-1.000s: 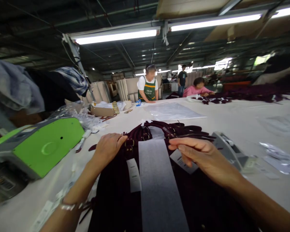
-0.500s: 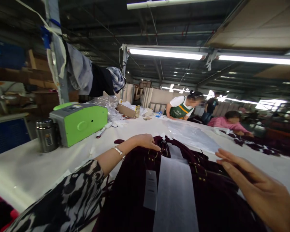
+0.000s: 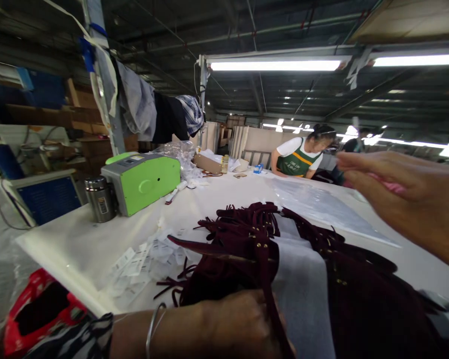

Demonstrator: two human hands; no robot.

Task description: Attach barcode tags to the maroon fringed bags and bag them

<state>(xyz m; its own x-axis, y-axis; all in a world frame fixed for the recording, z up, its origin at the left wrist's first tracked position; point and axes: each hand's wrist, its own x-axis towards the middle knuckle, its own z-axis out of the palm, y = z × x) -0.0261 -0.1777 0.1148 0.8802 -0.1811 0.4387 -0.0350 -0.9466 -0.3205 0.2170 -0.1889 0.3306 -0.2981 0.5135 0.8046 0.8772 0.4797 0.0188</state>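
A pile of dark maroon suede-like bags [image 3: 362, 294] with fringes, straps and small gold rivets lies in front of me, a whitish sheet [image 3: 303, 284] running down its middle. At the bottom of the view, my left hand [image 3: 235, 324] is low against the bags, its fingers curled. A maroon strap [image 3: 264, 269] passes in front of these fingers, and whatever they hold is hidden. My right hand [image 3: 407, 194] is raised in the air above the table's right side, apart from the bags. Its fingers are stretched out close together, holding nothing.
Loose white labels [image 3: 134, 262] lie left of the bags on the white table [image 3: 71, 249]. A green-grey machine [image 3: 145, 182] and steel flask [image 3: 100, 199] stand behind them. Clear plastic [image 3: 318, 202] lies farther back, near a person [image 3: 297, 159]. A red bag [image 3: 33, 304] is at lower left.
My left hand has moved from the bags' top edge down toward me, and a strap now crosses it. My right hand has risen away from the bags. The view has turned left.
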